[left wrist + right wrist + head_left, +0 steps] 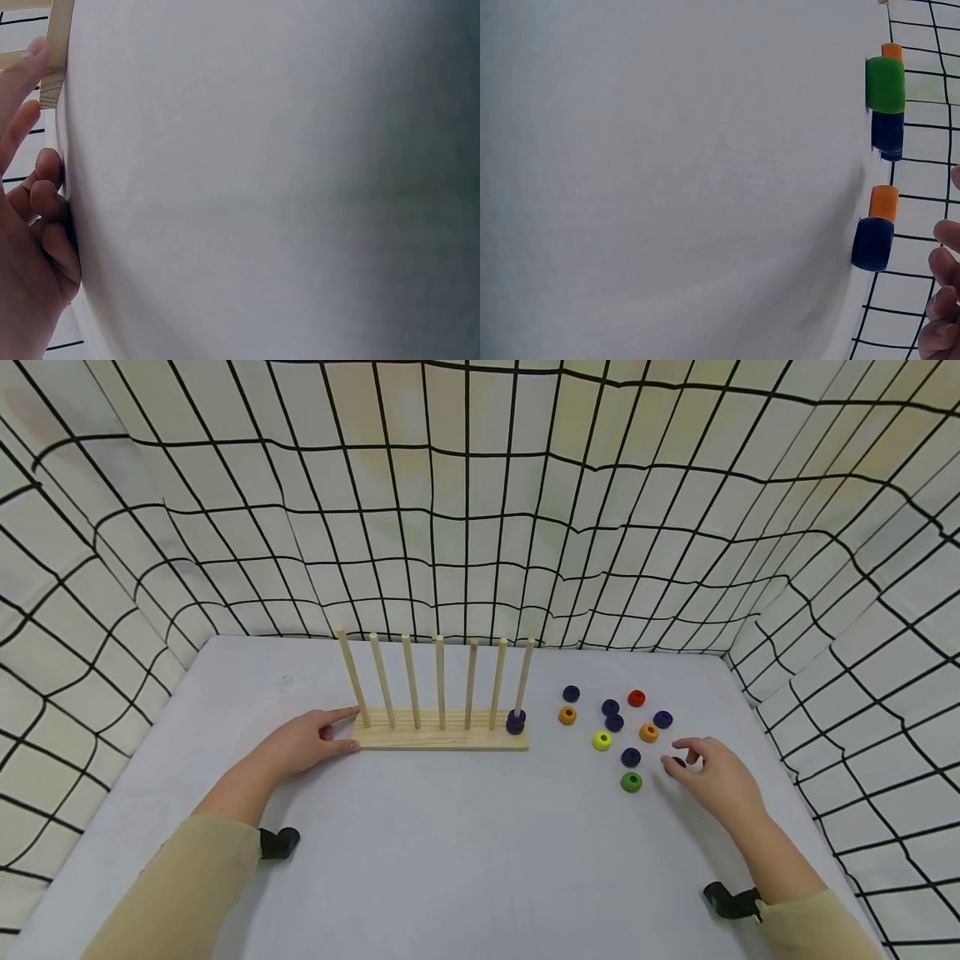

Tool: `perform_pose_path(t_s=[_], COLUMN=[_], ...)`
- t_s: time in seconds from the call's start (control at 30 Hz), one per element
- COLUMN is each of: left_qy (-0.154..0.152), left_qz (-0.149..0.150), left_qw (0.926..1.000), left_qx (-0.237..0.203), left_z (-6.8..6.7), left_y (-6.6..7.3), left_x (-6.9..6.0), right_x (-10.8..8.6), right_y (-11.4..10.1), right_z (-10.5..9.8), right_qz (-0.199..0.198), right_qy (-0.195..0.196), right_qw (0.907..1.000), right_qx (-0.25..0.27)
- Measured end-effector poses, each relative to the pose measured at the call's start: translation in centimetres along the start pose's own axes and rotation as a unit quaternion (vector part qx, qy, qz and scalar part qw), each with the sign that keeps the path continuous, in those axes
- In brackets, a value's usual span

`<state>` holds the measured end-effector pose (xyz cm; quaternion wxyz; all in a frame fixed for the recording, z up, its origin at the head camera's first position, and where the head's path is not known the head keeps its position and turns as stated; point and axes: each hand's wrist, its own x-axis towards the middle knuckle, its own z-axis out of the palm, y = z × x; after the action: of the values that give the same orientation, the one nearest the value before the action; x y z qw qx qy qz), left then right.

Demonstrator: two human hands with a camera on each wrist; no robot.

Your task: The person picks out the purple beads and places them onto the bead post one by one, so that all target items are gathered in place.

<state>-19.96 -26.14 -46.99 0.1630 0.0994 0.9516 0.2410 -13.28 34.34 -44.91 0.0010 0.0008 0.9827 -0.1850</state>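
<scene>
A wooden peg stand (442, 741) with a row of several upright pegs stands on the table. At its left end my left hand (303, 742) holds the base between thumb and index finger. In the left wrist view the base's end (54, 84) shows beside the thumb, and the other fingers are bent. Dark blue beads (516, 722) sit at the foot of the rightmost peg. My right hand (718, 779) hovers over a dark blue bead (873, 244), thumb and index apart. In the right wrist view its fingers (946, 236) stand clear of that bead, which rests on the table.
Loose beads lie right of the stand: several dark blue ones, a red bead (636, 698), two orange ones such as this orange bead (567, 716), a yellow bead (602, 740) and a green bead (632, 782). Black netting (465, 514) over white cloth surrounds the table (450, 860).
</scene>
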Motion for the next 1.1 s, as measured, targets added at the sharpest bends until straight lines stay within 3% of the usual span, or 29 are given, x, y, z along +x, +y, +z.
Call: perform_pose_path(t_s=[0.67,1.1], left_qy=[-0.002,-0.001], left_qz=[-0.011,-0.005], left_qw=[0.9999,0.9999], left_qx=[-0.011,-0.011], left_z=[0.0,0.1], left_y=[0.0,-0.1], left_x=[-0.2,0.0], right_x=[-0.2,0.1], right_y=[1.5,2.1], right_z=[0.2,0.5], right_qz=[0.055,0.063], right_qy=[-0.108,-0.124], right_qw=[0.9921,0.9897], right_qx=[-0.032,-0.035])
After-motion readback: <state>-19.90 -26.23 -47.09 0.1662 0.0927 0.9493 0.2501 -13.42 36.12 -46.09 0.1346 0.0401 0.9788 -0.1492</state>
